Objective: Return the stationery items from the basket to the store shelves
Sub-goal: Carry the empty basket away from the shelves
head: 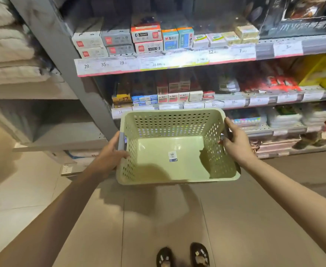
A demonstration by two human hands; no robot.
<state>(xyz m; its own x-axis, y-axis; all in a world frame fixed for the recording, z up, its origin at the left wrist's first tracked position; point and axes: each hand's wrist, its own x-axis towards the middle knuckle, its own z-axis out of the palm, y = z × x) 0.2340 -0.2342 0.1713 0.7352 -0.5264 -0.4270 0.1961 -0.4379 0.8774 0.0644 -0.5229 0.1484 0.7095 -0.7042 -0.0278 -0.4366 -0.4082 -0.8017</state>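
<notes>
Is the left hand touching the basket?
Touching. Head view: the left hand grips the grey handle on the basket's side.

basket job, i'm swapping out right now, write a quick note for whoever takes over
Left hand: grips the basket's grey left handle.
Right hand: grips the right handle.
Basket: held in the air in front of the shelves, holding no stationery, only a label stuck to its floor.
Done: no items left inside, so the returning looks finished.
Left: nothing to shelve that I can see; put the basket away.
</notes>
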